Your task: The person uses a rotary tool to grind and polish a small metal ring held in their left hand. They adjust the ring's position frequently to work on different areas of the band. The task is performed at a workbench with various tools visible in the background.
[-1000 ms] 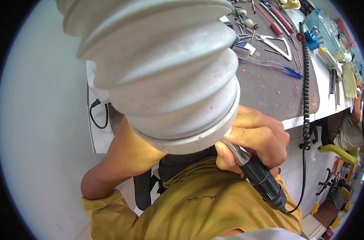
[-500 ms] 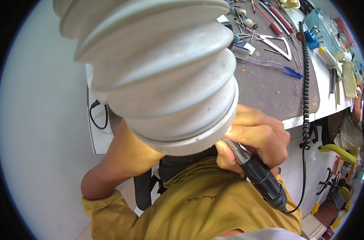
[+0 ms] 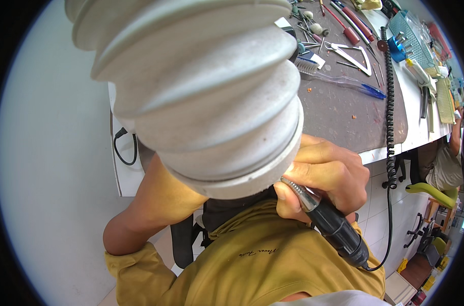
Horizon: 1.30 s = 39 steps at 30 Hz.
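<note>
A black and silver rotary handpiece (image 3: 335, 227) is gripped in my right hand (image 3: 331, 173), its metal nose slanting up and left between thumb and fingers. The tip disappears behind the rim of a thick white ribbed hose (image 3: 211, 102), which fills the upper middle of the view. My left hand (image 3: 183, 196) reaches in from the left; only its wrist and heel show, and the hose covers the fingers and whatever they hold. Warm light falls on both hands under the hose mouth.
On the bench mat (image 3: 339, 112) lie a clear toothbrush (image 3: 344, 82), a white caliper (image 3: 356, 57) and several small burs. A coiled black cord (image 3: 390, 112) hangs over the bench edge. Teal basket (image 3: 414, 38), blue bur holder (image 3: 397, 48) stand at far right. Another person (image 3: 443, 168) sits beyond.
The handpiece has shifted very slightly within my right hand's grip. My left arm and the hose look nearly unchanged.
</note>
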Each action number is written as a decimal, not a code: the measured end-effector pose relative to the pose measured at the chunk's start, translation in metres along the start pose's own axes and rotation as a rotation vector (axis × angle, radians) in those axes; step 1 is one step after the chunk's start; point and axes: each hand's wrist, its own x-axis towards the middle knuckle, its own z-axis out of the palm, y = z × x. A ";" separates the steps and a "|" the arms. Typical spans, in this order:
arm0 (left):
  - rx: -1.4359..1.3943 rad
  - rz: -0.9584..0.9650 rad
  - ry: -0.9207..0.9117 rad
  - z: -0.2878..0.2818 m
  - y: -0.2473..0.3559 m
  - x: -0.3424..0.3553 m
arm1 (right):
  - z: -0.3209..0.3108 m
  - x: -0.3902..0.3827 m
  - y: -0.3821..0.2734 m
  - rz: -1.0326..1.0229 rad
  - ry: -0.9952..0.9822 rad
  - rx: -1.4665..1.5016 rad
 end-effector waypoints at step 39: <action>-0.001 -0.024 0.010 -0.001 0.003 -0.001 | 0.002 -0.003 0.007 -0.055 0.032 -0.010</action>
